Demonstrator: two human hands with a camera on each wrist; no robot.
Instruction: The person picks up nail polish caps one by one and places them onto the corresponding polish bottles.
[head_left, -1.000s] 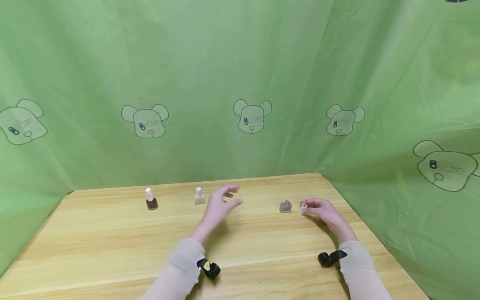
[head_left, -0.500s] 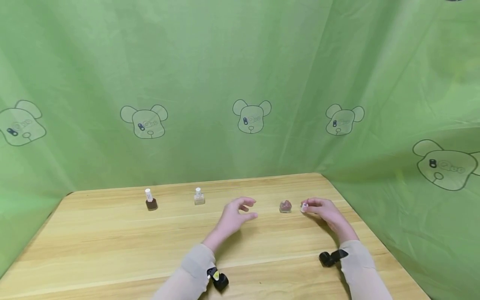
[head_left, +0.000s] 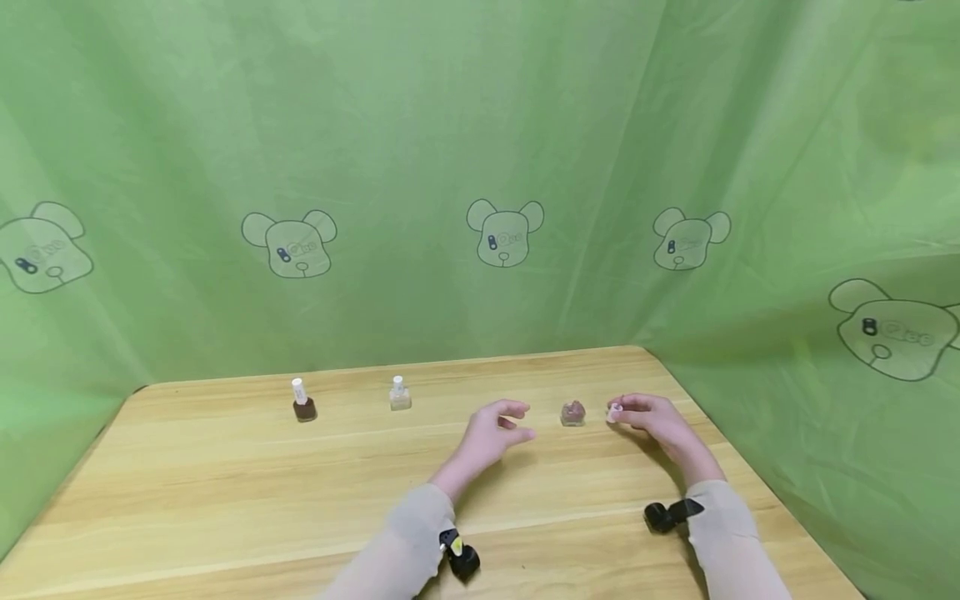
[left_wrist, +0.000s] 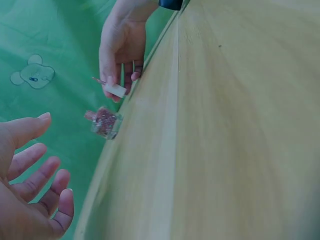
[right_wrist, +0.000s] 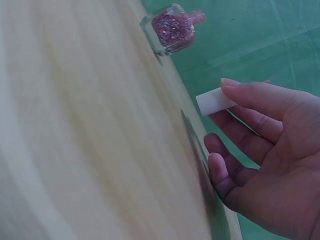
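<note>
An uncapped nail polish bottle with pink glitter (head_left: 573,414) stands upright on the table between the two hands. Its bare neck shows in the left wrist view. Just right of it my right hand (head_left: 663,423) pinches the white nail polish cap (right_wrist: 215,102) between thumb and fingers. A thin brush tip pokes out from the cap, pointing away from the table in the left wrist view. To the left of the bottle, my left hand (head_left: 483,437) hovers with its fingers apart and relaxed, a short gap from the glass and holding nothing.
A dark nail polish bottle (head_left: 304,408) and a clear one (head_left: 400,398), both with white caps, stand at the back left. The wooden table (head_left: 300,500) is bordered by a green curtain (head_left: 405,317) behind and on the sides.
My left hand has moved right, away from the clear bottle and toward the glitter bottle. The right hand, with the cap, has shifted slightly right and the cap has tilted.
</note>
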